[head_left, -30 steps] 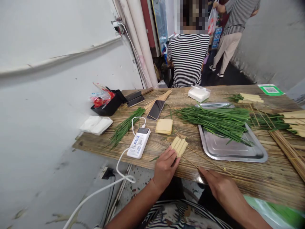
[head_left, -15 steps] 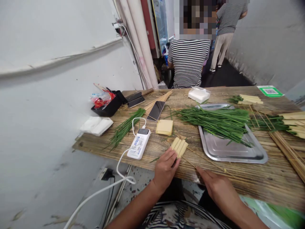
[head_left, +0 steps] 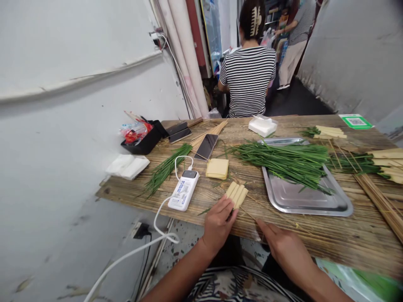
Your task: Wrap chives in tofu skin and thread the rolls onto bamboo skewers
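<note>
My left hand holds a row of several pale yellow tofu-skin rolls down on the wooden table, its fingers pressed over their near left part. My right hand pinches the near end of a thin bamboo skewer, close to the table's front edge. The skewer's far end meets the right side of the rolls; how deep it sits in them is hidden. Behind the rolls lies a stack of flat square tofu-skin sheets. A bundle of green chives lies farther left.
A metal tray with a heap of chives sits to the right. Finished-looking skewered rolls and bamboo skewers lie at far right. A cabled power bank and phone lie left. A person sits beyond the table.
My right hand has shifted slightly left, toward the rolls, with the skewer. My left hand stays on the rolls. Beyond the table, the standing person has moved a little.
</note>
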`<state>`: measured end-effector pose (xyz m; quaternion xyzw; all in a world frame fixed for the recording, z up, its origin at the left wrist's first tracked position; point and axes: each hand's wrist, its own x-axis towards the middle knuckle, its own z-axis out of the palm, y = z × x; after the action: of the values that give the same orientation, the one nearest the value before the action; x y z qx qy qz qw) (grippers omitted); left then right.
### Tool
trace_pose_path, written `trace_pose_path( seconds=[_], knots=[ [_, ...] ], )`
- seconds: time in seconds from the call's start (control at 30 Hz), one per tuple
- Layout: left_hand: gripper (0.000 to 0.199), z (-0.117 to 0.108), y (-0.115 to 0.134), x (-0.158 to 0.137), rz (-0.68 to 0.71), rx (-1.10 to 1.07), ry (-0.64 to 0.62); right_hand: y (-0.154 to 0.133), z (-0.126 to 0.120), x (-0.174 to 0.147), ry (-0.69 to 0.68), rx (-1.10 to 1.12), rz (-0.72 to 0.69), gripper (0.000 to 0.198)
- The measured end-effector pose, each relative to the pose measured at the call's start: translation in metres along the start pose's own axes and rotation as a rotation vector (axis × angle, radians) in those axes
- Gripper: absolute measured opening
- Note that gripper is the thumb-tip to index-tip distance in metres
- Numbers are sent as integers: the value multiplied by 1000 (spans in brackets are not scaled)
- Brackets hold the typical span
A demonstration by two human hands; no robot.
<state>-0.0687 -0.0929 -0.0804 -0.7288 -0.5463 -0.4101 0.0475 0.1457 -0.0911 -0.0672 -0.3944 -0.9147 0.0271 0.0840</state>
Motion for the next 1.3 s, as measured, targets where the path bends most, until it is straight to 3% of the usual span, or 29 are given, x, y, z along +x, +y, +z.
trace_pose_path(
  seconds=[0.6,0.83,1.0,1.17,1.3],
  knots=[
    [15,1,0,-2,10,-7,-3,-7,-2,21,-162,14,41,60],
    [20,6,-4,-9,-17,-24,34,-18,-15,28,-263,-26,118,57],
    [20,2,-2,-8,-7,11,-1,-20,-15,30,-231,-6,152,51],
    [42,-1,0,-9,-52,184,60,-16,-7,26,-177,6,150,48],
    [30,4,-6,-14,1,86,45,-15,-3,25,-180,-16,150,47]
  ],
)
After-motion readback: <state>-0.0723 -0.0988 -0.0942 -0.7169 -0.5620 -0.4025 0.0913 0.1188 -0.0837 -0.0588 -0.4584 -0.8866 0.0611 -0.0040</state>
